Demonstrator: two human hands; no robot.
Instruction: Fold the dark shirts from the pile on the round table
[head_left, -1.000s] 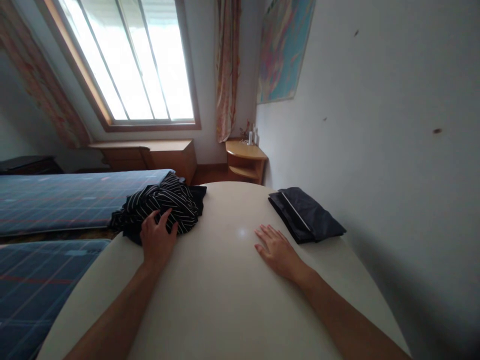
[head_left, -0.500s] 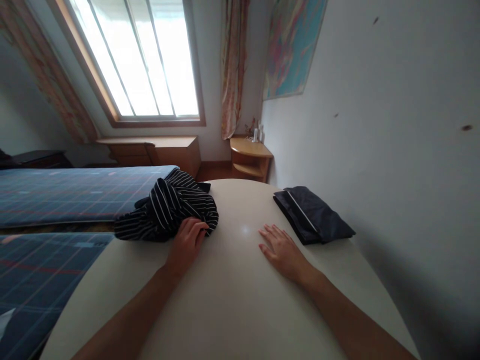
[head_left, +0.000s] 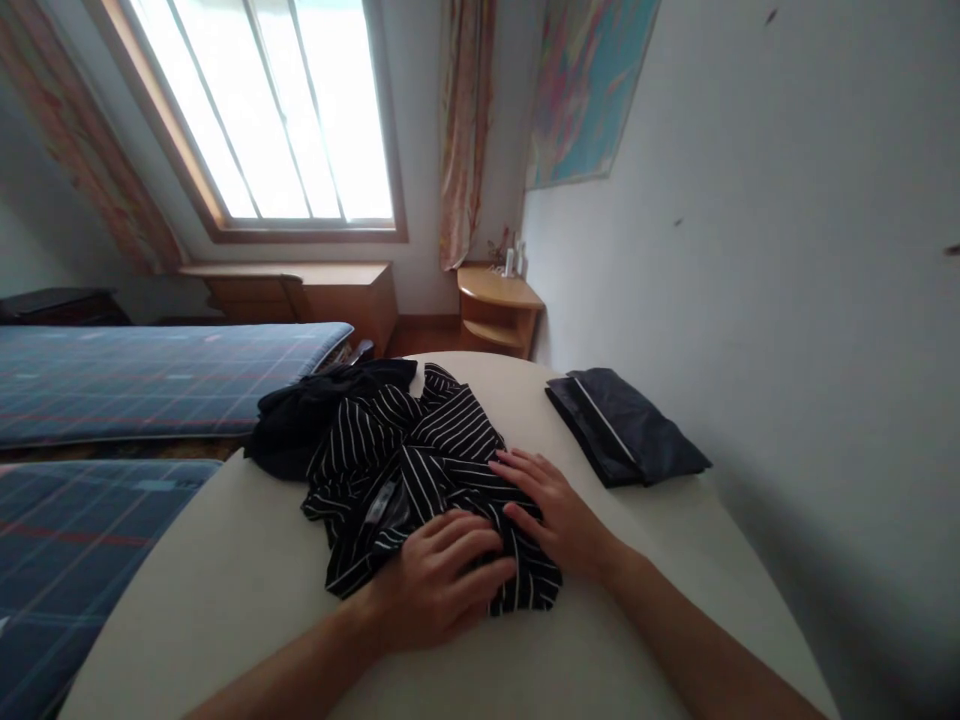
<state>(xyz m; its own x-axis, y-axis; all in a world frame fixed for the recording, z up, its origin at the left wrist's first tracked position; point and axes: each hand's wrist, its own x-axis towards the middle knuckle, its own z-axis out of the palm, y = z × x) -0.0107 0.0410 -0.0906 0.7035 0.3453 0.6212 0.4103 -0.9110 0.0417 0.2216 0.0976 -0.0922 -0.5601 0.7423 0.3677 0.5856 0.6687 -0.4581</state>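
A crumpled black shirt with white stripes (head_left: 442,430) lies in the middle of the round table, a pale label showing inside it. My left hand (head_left: 446,575) has its fingers curled over the shirt's near part, closed on the fabric. Stretched out across the shirt's right side, my right hand (head_left: 551,505) rests with fingers apart. Behind and to the left of the shirt is a plain dark garment (head_left: 289,425), bunched up and partly covered by the stripes. A folded dark cloth item (head_left: 630,425) with a pale line along it lies at the table's right.
The cream round table (head_left: 247,580) stands close to the white wall (head_left: 810,350) on the right. To the left are blue plaid mattresses (head_left: 165,375). Beyond the table stand a wooden corner shelf (head_left: 499,290) and a low wooden desk (head_left: 337,285) under the window.
The striped shirt has come right and toward me with my left hand, spreading out and uncovering the plain dark garment. My right hand now rests on the shirt instead of the bare tabletop.
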